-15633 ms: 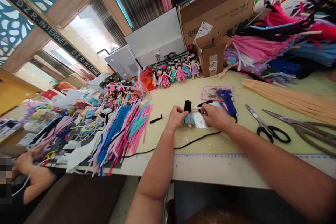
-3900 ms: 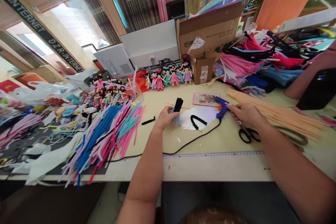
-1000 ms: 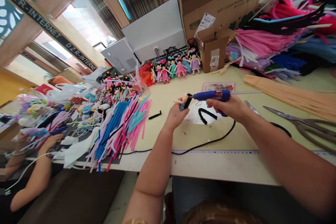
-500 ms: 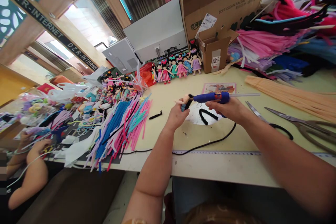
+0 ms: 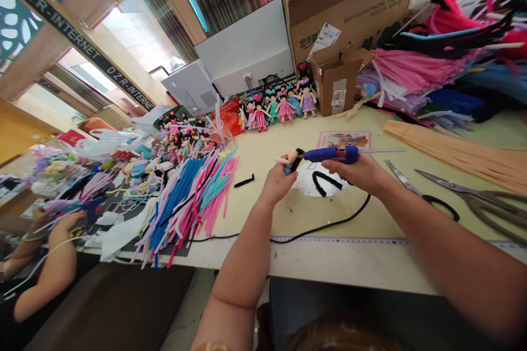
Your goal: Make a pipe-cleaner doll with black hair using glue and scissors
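Observation:
Pinched in my left hand (image 5: 280, 180) is a small doll (image 5: 292, 157) with a pale head, black hair and a blue part. My right hand (image 5: 357, 171) is wrapped round a blue glue gun (image 5: 331, 154), whose nozzle points left and meets the doll's black hair, or nearly so. A clear glue stick (image 5: 382, 150) sticks out of the gun's back. Below the gun, a bent black fuzzy stem (image 5: 320, 184) lies on a white sheet (image 5: 305, 182). A short black stem (image 5: 244, 180) rests on the table, left of my left hand.
Two pairs of scissors (image 5: 465, 188) lie at the right, below beige stems (image 5: 448, 148). Coloured stems (image 5: 185, 197) cover the left part. Finished dolls (image 5: 284, 107) stand at the back beside a cardboard box (image 5: 338, 79). A black cord (image 5: 325, 226) crosses the front. Another person's arms (image 5: 60, 252) are far left.
My hands, the doll and the glue gun have hardly moved. At the far left, the other person's hands have shifted slightly.

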`<act>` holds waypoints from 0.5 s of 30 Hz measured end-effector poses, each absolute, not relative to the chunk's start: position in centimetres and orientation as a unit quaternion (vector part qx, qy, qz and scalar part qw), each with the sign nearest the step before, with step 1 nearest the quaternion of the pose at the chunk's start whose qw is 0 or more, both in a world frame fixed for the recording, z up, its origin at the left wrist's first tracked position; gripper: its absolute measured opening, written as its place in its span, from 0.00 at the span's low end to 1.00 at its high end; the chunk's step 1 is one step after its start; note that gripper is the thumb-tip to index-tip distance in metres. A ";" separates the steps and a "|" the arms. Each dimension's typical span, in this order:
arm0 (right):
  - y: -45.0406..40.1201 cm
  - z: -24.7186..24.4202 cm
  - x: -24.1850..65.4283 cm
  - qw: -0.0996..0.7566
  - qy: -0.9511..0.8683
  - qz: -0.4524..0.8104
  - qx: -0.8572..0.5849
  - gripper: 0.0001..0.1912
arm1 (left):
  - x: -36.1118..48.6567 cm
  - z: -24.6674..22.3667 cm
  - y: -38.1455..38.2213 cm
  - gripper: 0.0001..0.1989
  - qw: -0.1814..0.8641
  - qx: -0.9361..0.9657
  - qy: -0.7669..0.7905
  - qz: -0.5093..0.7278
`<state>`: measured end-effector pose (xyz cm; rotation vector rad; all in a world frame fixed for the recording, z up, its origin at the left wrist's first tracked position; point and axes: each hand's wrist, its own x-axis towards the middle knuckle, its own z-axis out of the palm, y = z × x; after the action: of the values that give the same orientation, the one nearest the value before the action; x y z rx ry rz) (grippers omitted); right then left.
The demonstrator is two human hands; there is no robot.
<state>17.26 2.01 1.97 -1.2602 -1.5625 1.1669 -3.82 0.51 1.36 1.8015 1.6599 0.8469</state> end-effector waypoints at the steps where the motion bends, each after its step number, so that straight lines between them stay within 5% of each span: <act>1: 2.0 2.0 17.3 0.401 -0.618 0.460 -0.496 0.14 | -3.8 1.3 0.5 0.24 0.271 0.670 0.615 0.315; 15: 2.0 2.4 17.2 0.399 -0.613 0.442 -0.519 0.12 | -3.9 1.2 0.6 0.22 0.255 0.681 0.615 0.305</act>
<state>17.17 2.04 2.38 -1.3144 -1.5515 1.1178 -3.89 0.58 1.16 1.8492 1.6710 0.8282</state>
